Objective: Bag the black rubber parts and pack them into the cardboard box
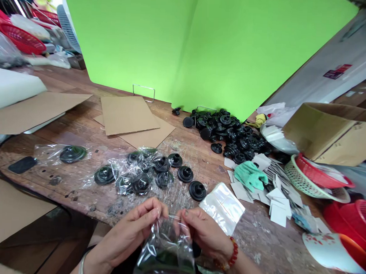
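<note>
Near the front edge of the wooden table, my left hand [137,228] and my right hand [201,232] pinch the top edge of a clear plastic bag [167,250], one at each side. A dark round piece shows through the bag's lower part. Beyond my hands lie several black round stepped pieces in clear bags [142,184]. Unbagged ones [197,190] sit just right of them. A stack of flat clear bags [224,206] lies beside my right hand. Farther back is a large heap of black pieces [232,131].
Cardboard sheets [127,115] lie at the back left, below a green board [206,44]. At right are white cards [279,211], a green cloth [251,176], baskets [317,179] and a cardboard box [333,132]. A black cable [29,192] runs along the left edge.
</note>
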